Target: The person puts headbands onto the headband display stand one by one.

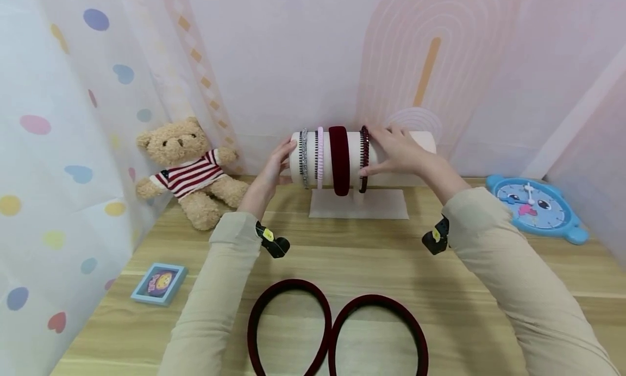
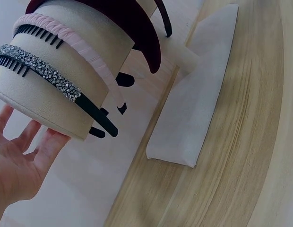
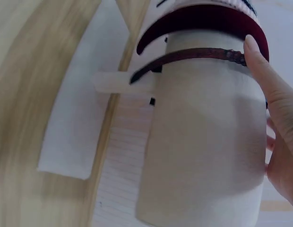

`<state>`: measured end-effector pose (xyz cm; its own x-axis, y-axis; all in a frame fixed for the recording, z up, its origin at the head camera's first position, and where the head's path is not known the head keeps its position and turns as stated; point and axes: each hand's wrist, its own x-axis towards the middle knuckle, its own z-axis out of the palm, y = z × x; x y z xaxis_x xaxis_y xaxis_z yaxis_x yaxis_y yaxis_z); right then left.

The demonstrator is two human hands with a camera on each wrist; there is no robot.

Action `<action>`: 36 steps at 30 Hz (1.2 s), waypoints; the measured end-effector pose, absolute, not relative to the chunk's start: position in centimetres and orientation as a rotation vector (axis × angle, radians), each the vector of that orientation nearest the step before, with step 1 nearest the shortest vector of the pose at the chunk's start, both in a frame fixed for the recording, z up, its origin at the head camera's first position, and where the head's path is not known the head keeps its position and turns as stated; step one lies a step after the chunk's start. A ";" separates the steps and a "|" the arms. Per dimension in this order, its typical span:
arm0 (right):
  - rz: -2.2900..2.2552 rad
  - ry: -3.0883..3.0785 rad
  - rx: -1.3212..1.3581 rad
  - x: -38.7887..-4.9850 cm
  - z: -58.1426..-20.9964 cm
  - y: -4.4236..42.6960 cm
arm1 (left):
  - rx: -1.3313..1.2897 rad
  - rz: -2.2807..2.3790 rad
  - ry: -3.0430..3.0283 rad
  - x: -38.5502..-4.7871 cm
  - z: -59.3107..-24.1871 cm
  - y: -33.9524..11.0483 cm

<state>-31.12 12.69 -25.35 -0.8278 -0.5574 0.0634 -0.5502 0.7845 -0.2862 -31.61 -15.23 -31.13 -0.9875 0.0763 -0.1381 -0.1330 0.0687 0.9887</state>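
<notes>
A white cylindrical headband stand on a flat base bears several headbands. From left to right in the head view, these are a silver glittery headband, a pink wrapped headband, a wide dark red velvet headband and a narrow dark red beaded headband. My left hand touches the cylinder's left end with its fingers fairly straight. Around the beaded headband, my right hand has its thumb at the front and its fingers over the top; the right wrist view hides part of them behind the cylinder.
Two dark red hoop-like bands lie side by side near the front. A teddy bear sits against the left wall, with a blue picture frame before it. A blue toy clock lies at the right.
</notes>
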 end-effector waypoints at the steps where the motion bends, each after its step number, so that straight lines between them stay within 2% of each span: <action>1: -0.492 2.954 -0.907 -30.9 -25.5 12.9 | -0.056 2.043 2.178 -31.6 -31.1 -15.2; 11: -0.767 3.065 -0.684 -27.7 -28.3 18.3 | -0.051 2.025 2.181 -31.7 -30.8 -15.1; 18: -1.056 2.825 -0.554 -25.9 -31.7 21.1 | -0.049 2.009 2.187 -31.8 -30.8 -15.4; 28: -0.673 2.111 -0.674 -20.6 -35.4 17.8 | -0.074 2.040 2.158 -31.5 -30.8 -15.5; 36: -0.542 2.017 -0.789 -18.0 -35.8 14.9 | -0.074 2.050 2.153 -31.5 -30.8 -15.3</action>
<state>-18.00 14.92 -35.84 -0.4128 -0.7069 -0.5743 -0.3235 0.7032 -0.6331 -31.47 -15.34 -30.79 -0.9847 0.0795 -0.1553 -0.1512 0.0549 0.9870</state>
